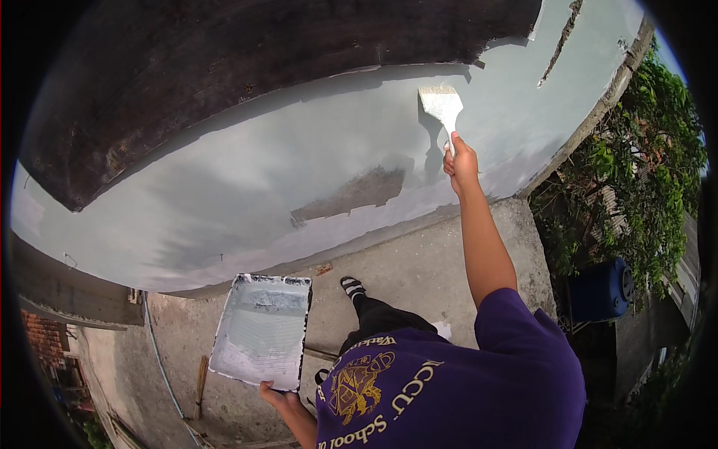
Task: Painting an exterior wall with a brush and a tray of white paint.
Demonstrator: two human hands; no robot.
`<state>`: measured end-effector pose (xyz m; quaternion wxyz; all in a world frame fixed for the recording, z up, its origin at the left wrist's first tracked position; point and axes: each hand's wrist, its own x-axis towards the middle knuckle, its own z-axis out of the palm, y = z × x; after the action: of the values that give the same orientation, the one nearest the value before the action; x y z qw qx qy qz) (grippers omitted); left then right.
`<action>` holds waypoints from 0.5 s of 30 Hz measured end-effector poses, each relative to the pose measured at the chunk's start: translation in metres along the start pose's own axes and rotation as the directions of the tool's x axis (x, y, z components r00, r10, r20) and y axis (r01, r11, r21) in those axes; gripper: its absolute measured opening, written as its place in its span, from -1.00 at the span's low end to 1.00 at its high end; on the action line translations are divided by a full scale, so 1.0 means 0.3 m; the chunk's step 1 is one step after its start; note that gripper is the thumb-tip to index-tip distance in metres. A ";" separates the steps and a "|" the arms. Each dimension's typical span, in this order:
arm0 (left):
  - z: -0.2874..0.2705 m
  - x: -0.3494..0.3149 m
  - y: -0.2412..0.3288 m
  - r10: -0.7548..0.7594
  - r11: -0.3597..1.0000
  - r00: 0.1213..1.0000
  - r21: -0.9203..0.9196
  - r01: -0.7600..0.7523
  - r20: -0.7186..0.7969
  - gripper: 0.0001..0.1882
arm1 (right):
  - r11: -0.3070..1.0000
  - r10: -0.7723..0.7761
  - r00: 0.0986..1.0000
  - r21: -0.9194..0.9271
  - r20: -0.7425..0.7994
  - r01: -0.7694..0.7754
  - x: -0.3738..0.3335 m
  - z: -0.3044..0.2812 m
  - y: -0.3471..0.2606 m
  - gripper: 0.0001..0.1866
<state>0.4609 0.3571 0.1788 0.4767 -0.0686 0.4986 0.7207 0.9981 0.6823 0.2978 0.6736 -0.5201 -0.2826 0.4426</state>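
Note:
In my raised right hand point(463, 163) is a wide paintbrush point(444, 111), its handle gripped and its pale, paint-coated head up against the wall point(299, 135). The bristle end lies near the lower edge of a dark panel. Low on the left, my left hand point(280, 400) grips the near edge of a paint tray point(295, 281), thumb over the rim and other fingers mostly hidden below. Light grey-white paint coats the tray's inside and rim, with a wetter grey pool at its far end. Fresh pale paint covers much of the wall around a rough bare grey patch point(355, 196).
Above the painted strip spans a large dark brown panel point(224, 82). Concrete floor point(404, 262) runs along the wall's foot, with my sandalled foot point(351, 286) on it. A hose point(161, 359) and sticks point(201, 385) lie left. To the right are a blue barrel point(598, 290) and leafy branches point(628, 172).

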 end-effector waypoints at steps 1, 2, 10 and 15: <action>-0.003 0.002 -0.002 -0.003 1.000 1.000 0.006 0.003 0.002 -0.18 | 0.986 -0.069 0.996 0.155 0.052 0.060 0.015 0.005 -0.012 -0.59; -0.005 0.003 -0.004 0.003 1.000 1.000 0.002 -0.003 0.013 -0.18 | 0.986 -0.086 0.994 0.148 0.065 0.076 0.041 0.001 0.014 -0.57; 0.000 -0.029 -0.012 0.040 0.996 0.999 -0.084 -0.042 -0.024 -0.16 | 0.816 0.489 0.824 -0.182 -0.287 -0.548 0.058 -0.185 0.480 -0.57; -0.011 -0.019 -0.002 0.084 0.993 0.996 -0.083 -0.084 0.004 -0.14 | 0.742 0.498 0.820 -0.350 -0.284 -0.572 0.146 -0.244 0.445 -0.60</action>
<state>0.4632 0.3512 0.1800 0.4445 -0.0647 0.4690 0.7604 1.0390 0.6974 0.1456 0.4112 -0.7475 -0.1500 0.4996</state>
